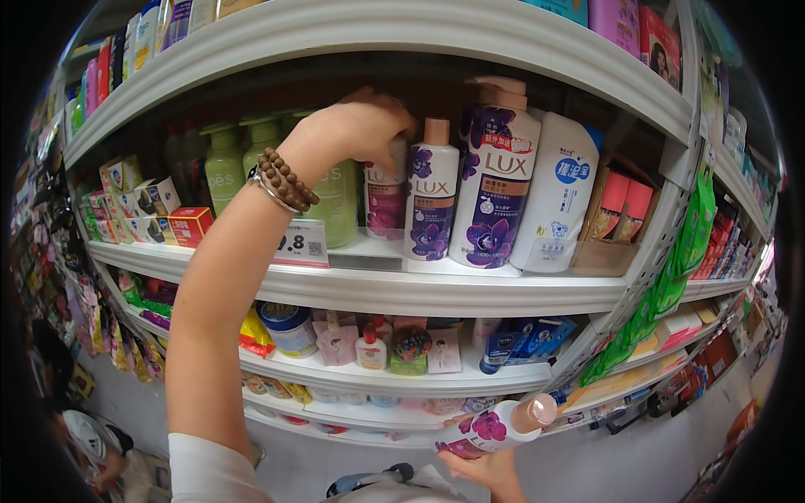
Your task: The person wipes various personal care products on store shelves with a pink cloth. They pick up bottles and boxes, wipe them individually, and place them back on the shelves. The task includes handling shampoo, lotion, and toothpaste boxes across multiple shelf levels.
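My left hand (371, 126), with a wooden bead bracelet and a metal bangle at the wrist, reaches onto the shelf. It is around the top of a white LUX bottle with a magenta flower (383, 207); its fingers are blurred and the cap is hidden. Beside that bottle stand a smaller LUX bottle with purple flowers (431, 201) and a large LUX pump bottle (497, 188). Low in front of me, my right hand (484, 468) holds another white LUX bottle with magenta flowers (481, 431), tilted, its pinkish-gold cap pointing up and right.
Green pump bottles (223, 166) and small boxes (154, 198) stand to the left. A white bottle (556, 195) and an open carton (619, 214) are at right. A clear plastic guard (368, 258) edges the shelf (440, 295). Green packets (666, 276) hang beside the upright. A person (94, 440) is at lower left.
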A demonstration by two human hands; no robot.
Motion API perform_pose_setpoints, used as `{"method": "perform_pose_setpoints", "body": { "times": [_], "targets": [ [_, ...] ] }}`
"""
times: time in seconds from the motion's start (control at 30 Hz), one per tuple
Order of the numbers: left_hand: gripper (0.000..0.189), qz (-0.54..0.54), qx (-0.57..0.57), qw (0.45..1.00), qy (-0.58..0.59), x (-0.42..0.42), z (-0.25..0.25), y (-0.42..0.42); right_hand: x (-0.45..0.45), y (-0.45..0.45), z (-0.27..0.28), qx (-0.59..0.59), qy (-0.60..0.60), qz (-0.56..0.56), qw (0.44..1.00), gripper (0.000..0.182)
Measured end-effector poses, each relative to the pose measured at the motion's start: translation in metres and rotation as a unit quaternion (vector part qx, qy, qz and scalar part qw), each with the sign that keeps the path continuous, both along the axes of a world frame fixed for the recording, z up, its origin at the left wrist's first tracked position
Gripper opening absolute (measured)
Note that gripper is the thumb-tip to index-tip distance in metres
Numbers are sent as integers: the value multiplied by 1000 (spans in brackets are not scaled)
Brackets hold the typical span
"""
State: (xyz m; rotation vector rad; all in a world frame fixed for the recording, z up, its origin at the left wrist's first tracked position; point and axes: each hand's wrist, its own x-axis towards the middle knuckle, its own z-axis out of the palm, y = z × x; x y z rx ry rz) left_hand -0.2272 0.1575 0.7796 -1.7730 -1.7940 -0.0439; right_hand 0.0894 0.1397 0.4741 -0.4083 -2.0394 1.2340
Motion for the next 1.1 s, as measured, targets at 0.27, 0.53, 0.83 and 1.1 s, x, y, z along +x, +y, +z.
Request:
{"method": "perform_pose_setpoints", "body": {
  "times": [0.27,0.53,0.83,1.1],
  "targets": [
    [51,16,-23,997,-72,19,8,-16,-2,0,7,25,27,8,999,46],
    [38,-50,74,996,0,24,2,-33,0,-2,6,-10,-15,46,999,48],
    [41,-100,227,966,74,59,-9,-91,-5,2,4,33,6,56,998,41],
    [50,-142,263,953,53,113,-30,-177,-11,5,5,-8,26,52,998,40]
  ]
}}
